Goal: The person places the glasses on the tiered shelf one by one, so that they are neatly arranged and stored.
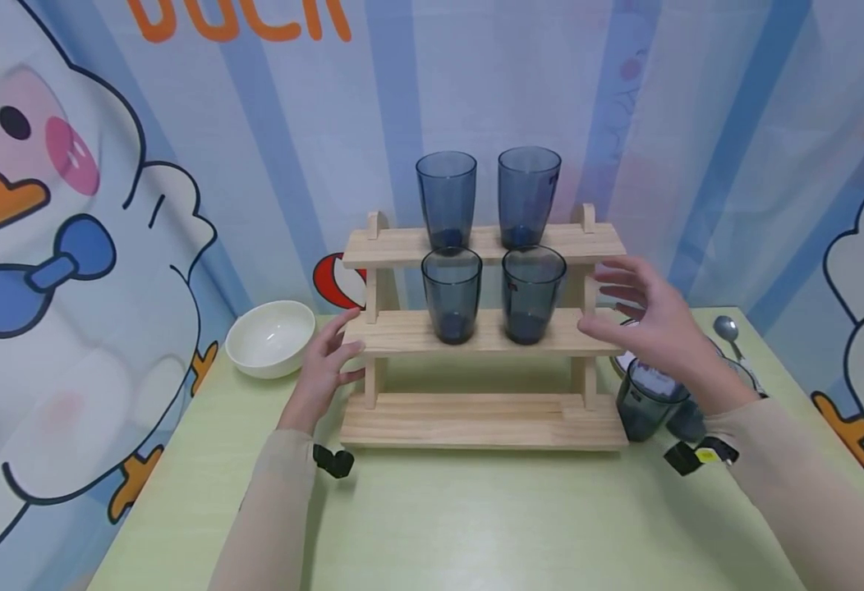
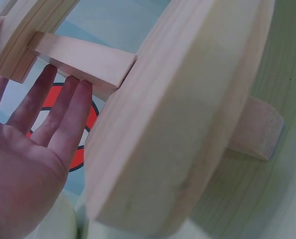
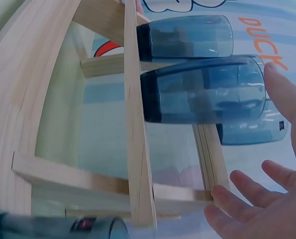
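Observation:
A three-tier wooden rack stands on the table. Two blue-tinted glasses stand upright on its top shelf, left glass and right glass. The middle shelf bears two more, left glass and right glass. My left hand is at the rack's left side, its fingers extended. In the left wrist view, fingertips meet a wooden upright. At the right end, my right hand has its fingers spread, its thumb beside the middle shelf; nothing is in its palm.
A white bowl sits left of the rack. To the right, a tinted glass stands close to the rack, another glass behind it partly hidden by my right arm. A spoon lies farther right. A duck-print curtain hangs behind.

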{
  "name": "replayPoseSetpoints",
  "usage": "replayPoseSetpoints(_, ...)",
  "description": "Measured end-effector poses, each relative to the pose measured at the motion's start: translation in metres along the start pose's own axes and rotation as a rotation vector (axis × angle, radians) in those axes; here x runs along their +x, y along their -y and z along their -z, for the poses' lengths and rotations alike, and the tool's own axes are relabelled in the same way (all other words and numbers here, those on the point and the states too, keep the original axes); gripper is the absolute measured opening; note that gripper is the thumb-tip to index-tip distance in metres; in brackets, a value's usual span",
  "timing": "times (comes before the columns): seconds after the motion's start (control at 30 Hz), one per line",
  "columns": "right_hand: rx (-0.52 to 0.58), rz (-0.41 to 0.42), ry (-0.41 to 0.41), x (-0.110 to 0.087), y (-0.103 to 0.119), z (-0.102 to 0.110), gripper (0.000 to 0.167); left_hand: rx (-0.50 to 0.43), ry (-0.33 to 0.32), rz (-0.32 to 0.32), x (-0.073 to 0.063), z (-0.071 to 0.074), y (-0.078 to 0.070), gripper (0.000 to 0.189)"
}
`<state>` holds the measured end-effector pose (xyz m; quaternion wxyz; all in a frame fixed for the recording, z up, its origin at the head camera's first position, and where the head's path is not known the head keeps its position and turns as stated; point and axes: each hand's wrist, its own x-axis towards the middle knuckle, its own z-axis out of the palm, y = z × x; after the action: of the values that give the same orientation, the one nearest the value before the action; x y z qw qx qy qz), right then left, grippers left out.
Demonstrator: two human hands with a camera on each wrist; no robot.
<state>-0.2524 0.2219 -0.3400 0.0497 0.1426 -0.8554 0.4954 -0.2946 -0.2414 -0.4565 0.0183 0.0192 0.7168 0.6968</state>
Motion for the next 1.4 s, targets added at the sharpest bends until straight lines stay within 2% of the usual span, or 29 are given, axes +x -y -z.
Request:
replayPoseSetpoints(0.27,-0.079,0.002,-0.017,-0.023,-0.012,0.024,0.090,0.003,0.002,-0.010,-0.001,-0.001,-0.001,0.061)
replayPoseSetpoints(0.5,-0.163,0.012,-0.050,-0.044,-0.034,0.043,0.089,0.000,0.003,-0.002,-0.002,-0.001,0.000,0.061)
replayPoseSetpoints(0.8,-0.215,-0.039,-0.083,-0.068,-0.063,0.066,0.092,0.000,-0.004,-0.003,-0.002,-0.001,0.001,0.059)
replayPoseSetpoints(1.13,-0.241,-0.085,-0.088,-0.087,-0.093,0.076,0.099,-0.006,-0.001,-0.011,0.002,0.001,0.003,0.062)
replayPoseSetpoints(1.4,-0.189,-0.137,-0.061,-0.098,-0.118,0.075,0.108,0.001,-0.004,-0.003,0.001,0.000,0.002,0.063)
